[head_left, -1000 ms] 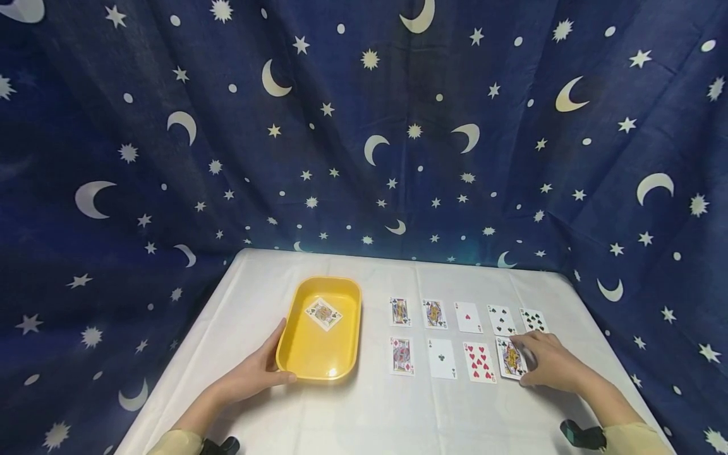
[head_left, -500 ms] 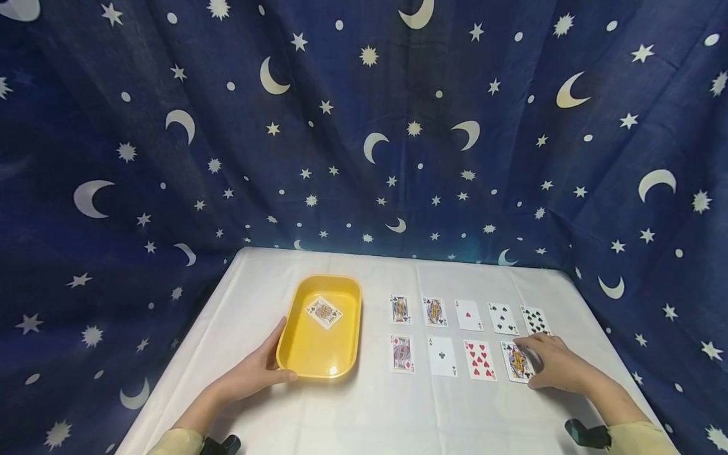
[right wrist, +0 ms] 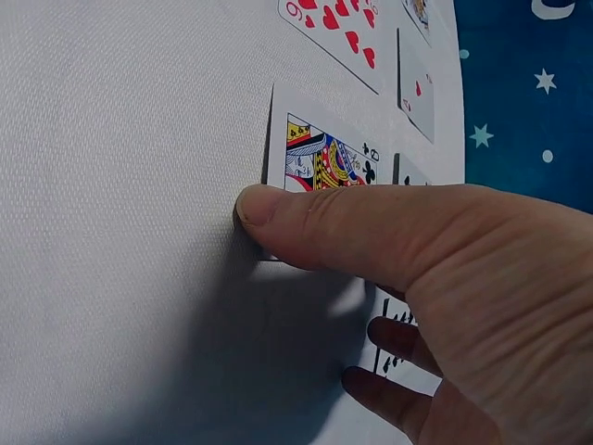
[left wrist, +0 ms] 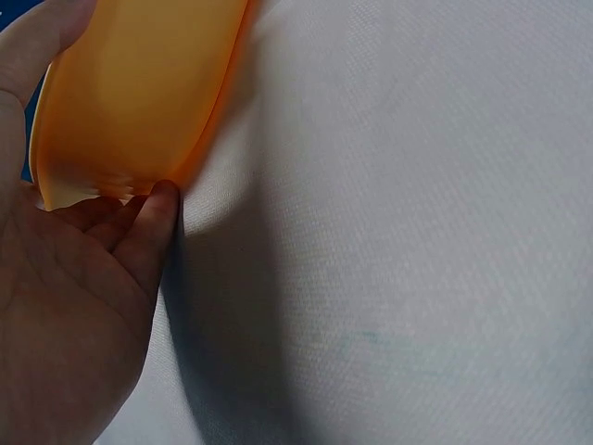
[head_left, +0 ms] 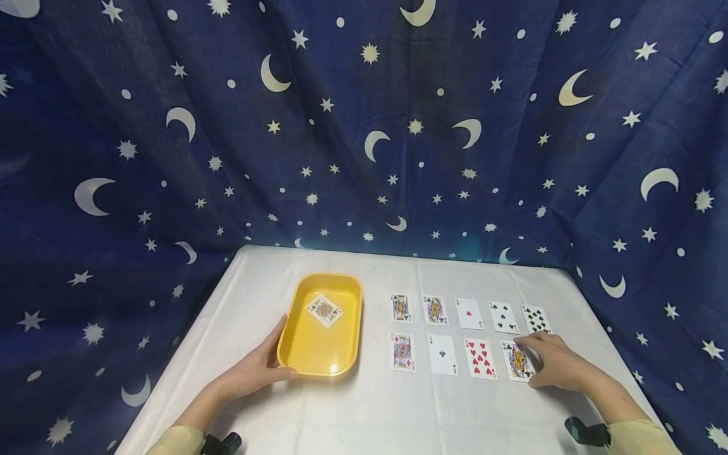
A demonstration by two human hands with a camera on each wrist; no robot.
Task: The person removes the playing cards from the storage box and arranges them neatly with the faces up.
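My left hand [head_left: 254, 370] holds the near left corner of a yellow tray [head_left: 318, 373], thumb toward the near rim and the other fingers along the left side. In the left wrist view, fingertips [left wrist: 159, 199] press against the tray wall. One face card [head_left: 324, 310] lies face up inside. At the right end of the near row, my right hand [head_left: 554, 363] grips a queen of clubs [head_left: 516, 361] across its right side. The right wrist view shows the thumb [right wrist: 278, 218] at the card's near edge; part of the card is hidden under the hand.
Face-up cards lie in two rows: a face card [head_left: 400, 309], another face card [head_left: 435, 310], an ace of hearts [head_left: 469, 314] and spot cards behind; a face card [head_left: 403, 352], an ace of clubs [head_left: 442, 355] and a hearts card [head_left: 480, 359] nearer. A starry curtain [head_left: 341, 139] backs the table.
Over the first half second my right hand and the queen of clubs shifted slightly right, away from the hearts card. Both have stayed put since. My left hand and the tray have not moved.
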